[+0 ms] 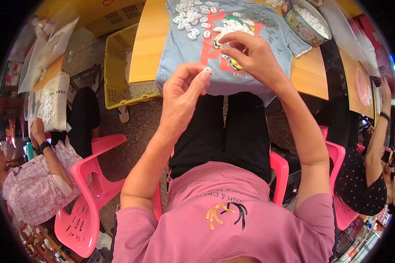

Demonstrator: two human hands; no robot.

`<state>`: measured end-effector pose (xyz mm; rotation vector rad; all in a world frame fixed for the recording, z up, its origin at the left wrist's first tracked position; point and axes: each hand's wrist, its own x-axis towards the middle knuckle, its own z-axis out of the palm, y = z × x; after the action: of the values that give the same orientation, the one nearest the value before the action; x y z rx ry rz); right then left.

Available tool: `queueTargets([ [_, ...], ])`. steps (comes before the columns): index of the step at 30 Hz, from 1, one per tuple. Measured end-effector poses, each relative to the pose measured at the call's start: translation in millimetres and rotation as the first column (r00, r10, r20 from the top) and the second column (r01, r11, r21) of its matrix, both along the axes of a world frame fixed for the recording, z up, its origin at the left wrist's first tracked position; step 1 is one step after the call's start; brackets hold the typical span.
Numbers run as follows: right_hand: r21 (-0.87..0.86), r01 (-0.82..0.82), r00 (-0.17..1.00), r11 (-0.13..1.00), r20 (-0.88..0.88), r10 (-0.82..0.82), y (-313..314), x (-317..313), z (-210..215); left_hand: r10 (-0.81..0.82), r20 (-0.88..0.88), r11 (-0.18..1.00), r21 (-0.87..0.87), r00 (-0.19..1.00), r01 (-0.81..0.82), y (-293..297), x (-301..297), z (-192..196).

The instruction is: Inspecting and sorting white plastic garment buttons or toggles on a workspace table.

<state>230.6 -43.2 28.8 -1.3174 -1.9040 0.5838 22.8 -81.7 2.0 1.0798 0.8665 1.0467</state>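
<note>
My left hand (pixel 184 90) is closed, with thumb and forefinger pinching a small white plastic piece (pixel 207 69); a thin pin-like bit sticks out of it. To the right, my right hand (pixel 254 55) is raised over the cloth, its thumb and forefinger curled toward each other. Whether something tiny sits between those fingertips is too small to make out. Beyond them, a heap of small white pieces (pixel 236 28) lies on a light blue printed shirt (pixel 182 55) spread over the table. White oval pieces with two holes (pixel 194 16) are scattered farther left, and small dark pieces (pixel 262 16) lie to the right.
A round patterned tin (pixel 300 30) of white pieces stands at the far right of the wooden table (pixel 147 44). On the floor at left is a yellow crate (pixel 114 94). People sit on both sides, near pink chairs (pixel 90 197); the left person's hand (pixel 37 129) is by white pieces.
</note>
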Motion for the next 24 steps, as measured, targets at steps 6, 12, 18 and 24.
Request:
queueTargets([
  [6, -0.408, -0.152, 0.819, 0.900, -0.562, -0.116, -40.5, 7.9, 8.3, -0.085, 0.179, 0.976, 0.212, 0.980, 0.046, 1.6, 32.2, -3.4],
  [12, -0.313, -0.056, 0.805, 0.948, -0.575, -0.142, -63.4, 15.8, 0.9, -0.122, 0.236, 0.989, 0.110, 0.964, 0.098, -13.9, 47.8, 0.4],
  [18, -0.234, 0.033, 0.813, 0.972, -0.559, -0.162, -74.3, 22.4, 4.7, -0.132, 0.359, 0.991, 0.018, 0.924, 0.135, -23.1, 61.5, 14.4],
  [24, -0.329, -0.128, 0.685, 0.936, -0.711, -0.156, -87.7, 30.0, 16.6, -0.150, 0.333, 0.985, -0.030, 0.931, 0.169, -27.5, 60.7, 16.9],
])
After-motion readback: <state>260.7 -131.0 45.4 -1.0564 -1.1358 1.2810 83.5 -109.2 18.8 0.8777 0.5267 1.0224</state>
